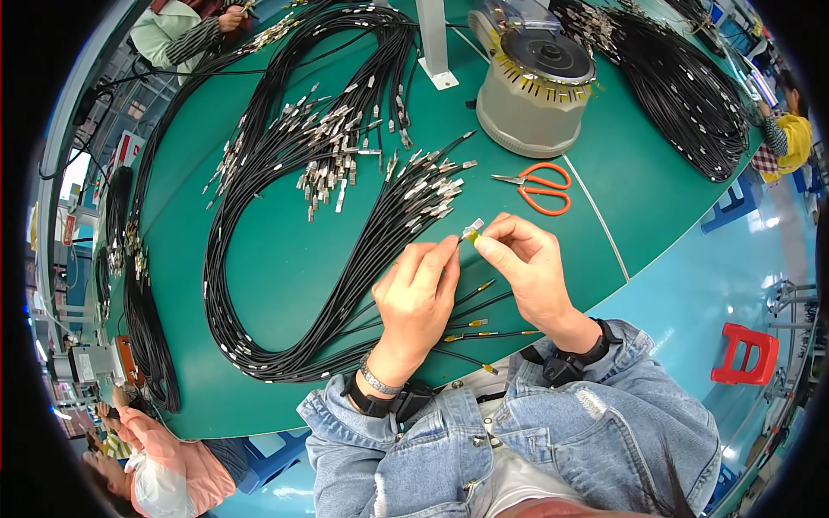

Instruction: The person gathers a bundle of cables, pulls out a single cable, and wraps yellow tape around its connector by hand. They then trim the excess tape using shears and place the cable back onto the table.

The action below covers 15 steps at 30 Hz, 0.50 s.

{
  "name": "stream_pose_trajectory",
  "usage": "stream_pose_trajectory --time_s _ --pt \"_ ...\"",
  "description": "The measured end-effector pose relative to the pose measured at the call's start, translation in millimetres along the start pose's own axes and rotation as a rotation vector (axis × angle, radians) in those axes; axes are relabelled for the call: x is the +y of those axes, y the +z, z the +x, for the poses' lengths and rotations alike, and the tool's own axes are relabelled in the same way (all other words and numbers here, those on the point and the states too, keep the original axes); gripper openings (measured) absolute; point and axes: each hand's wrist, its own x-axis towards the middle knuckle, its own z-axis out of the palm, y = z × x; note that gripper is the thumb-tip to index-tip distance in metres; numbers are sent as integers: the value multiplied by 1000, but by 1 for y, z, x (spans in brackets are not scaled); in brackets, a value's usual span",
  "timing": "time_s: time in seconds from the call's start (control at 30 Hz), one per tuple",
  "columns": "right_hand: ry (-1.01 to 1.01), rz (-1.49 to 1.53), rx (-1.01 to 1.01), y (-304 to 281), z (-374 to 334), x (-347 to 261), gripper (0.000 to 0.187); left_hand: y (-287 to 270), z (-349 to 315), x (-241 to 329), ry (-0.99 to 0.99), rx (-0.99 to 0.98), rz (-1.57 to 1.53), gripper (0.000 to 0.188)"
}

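Observation:
In front of me my left hand [416, 289] pinches a black cable close to its end. My right hand [528, 263] has thumb and forefinger closed on a small piece of yellow tape at that same end. A silvery connector [472, 227] sticks up between the two hands. Left of them sweeps a thick bundle of black cables [226, 259], bent in a U, with metal-tipped ends [432, 190] fanned out beyond my left hand. Several cable ends with yellow tape [477, 324] lie below my hands. Orange-handled scissors [544, 186] rest beyond my right hand.
A round grey tape dispenser [535, 95] with yellow strips around its top stands at the far side, beside a white metal post [435, 43]. More black cables [673, 95] lie at the far right of the green table [596, 250]. A red stool [745, 354] and other people are around.

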Motion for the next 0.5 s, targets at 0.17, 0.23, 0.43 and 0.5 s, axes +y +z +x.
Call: stream_pose_trajectory --time_s 0.17,0.23,0.43,0.5 --pt "-13 1 15 -1 2 2 6 3 0 3 23 7 18 23" --pt "-17 5 21 -2 2 4 6 5 0 4 20 2 19 23" --pt "-25 -10 25 0 3 7 5 4 0 5 36 4 34 23" --pt "-28 -21 29 0 3 7 5 4 0 5 39 4 35 23"
